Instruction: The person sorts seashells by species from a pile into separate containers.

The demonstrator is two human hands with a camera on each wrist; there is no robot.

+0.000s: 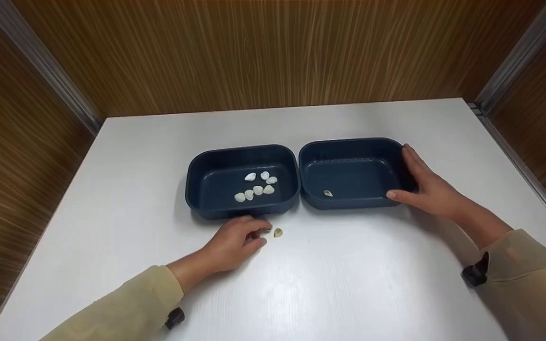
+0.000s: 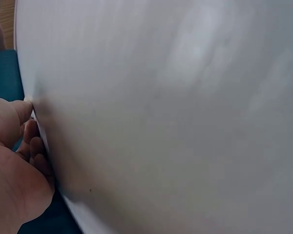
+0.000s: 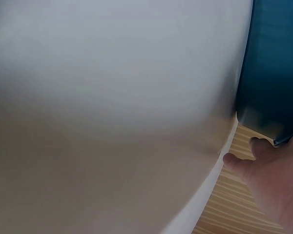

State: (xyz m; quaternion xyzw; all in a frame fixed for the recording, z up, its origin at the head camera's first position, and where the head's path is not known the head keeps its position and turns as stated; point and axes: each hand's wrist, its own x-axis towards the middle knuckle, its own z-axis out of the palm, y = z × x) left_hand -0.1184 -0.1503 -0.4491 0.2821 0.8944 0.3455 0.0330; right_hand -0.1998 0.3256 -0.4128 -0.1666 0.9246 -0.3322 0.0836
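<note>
Two dark blue rectangular containers stand side by side on the white table. The left container point(image 1: 221, 211) holds several white seashells point(image 1: 258, 190). In the right container point(image 1: 349, 202), a single brownish shell point(image 1: 328, 193) lies near the front left corner. My left hand point(image 1: 230, 244) rests low over the table before the left container, thumb and index finger apart. Just past its fingertips lies another brownish shell point(image 1: 278, 232), and a small dark bit shows right at the index fingertip. My right hand point(image 1: 432, 189) spreads along the right container's right end, fingers straight along the side, thumb at the front corner.
The white table point(image 1: 339, 274) extends in front of and around both containers. Wood-grain panels point(image 1: 273, 57) close in the back and both sides, with metal posts at the corners. Dark wrist devices point(image 1: 175, 318) sit below both sleeves.
</note>
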